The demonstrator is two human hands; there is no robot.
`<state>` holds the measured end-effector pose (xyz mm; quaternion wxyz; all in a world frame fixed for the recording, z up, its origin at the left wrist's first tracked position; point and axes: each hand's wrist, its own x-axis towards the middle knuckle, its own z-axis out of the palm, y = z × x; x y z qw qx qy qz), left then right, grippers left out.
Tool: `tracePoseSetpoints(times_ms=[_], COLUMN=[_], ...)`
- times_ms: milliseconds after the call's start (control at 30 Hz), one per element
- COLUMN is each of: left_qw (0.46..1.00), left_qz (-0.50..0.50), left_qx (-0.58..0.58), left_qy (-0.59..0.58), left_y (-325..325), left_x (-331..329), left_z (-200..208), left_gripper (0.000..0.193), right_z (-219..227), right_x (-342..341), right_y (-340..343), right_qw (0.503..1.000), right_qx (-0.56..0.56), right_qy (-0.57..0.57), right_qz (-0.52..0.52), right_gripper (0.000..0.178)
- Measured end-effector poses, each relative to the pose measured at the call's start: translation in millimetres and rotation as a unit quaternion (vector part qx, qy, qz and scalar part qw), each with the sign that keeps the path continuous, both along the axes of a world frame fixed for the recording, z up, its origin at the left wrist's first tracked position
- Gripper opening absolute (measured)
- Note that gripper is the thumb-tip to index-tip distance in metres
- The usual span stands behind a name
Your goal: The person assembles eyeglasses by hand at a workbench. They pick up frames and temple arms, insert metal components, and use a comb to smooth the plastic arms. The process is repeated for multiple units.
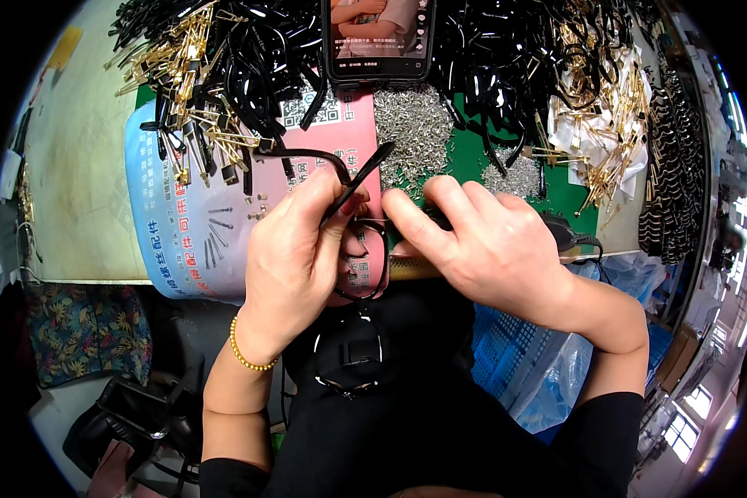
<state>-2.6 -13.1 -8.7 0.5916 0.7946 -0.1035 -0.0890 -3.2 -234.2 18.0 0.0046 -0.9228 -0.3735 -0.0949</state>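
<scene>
My left hand [286, 249], with a gold bead bracelet on its wrist, grips a black eyeglass frame [382, 270] by its upper end. Black temple arms [367, 178] stick up past the fingers. The rims hang below the hand over my dark clothing, where the lower one is hard to see. Closed around a black corded tool [561, 236], my right hand [498, 249] has its fingers close to the frame's upper end. The cord leaves behind the palm. Most of the tool is hidden, and I cannot make out whether its tip touches the frame.
Small silver screws [411, 124] lie heaped beyond my hands, with a smaller heap [510, 174] to the right. Gold-and-black metal parts [191, 79] and glossy black parts [494, 83] pile up behind. A phone [379, 41] stands at the back. The table's front edge [83, 282] runs below.
</scene>
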Motion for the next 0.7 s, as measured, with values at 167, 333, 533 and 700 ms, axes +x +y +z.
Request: tracePoseSetpoints(times_ms=[167,333,533,700], left_qw=[1.0,0.997,0.967,0.923], left_qz=[0.0,0.064,0.168,0.279], left_qx=[0.012,-0.029,-0.064,-0.241], left_qy=[-0.021,-0.02,-0.181,-0.11], left_y=[-0.1,-5.9,-13.7,-4.5], left_x=[-2.1,6.8,49.2,22.6], left_z=[-4.1,-5.6,-3.2,5.5], left_gripper=[0.011,0.015,0.033,0.047], right_z=[1.5,29.5,31.5,36.5], right_x=[-1.0,-8.8,-33.0,-38.2], right_y=[5.2,4.2,-15.8,-30.4], right_qw=[1.0,0.983,0.968,0.949], right_qx=[0.006,-0.037,-0.014,0.062], right_qy=[0.017,0.134,0.202,0.255], right_qz=[-0.013,-0.123,-0.148,-0.177], right_gripper=[0.044,0.066,0.054,0.043])
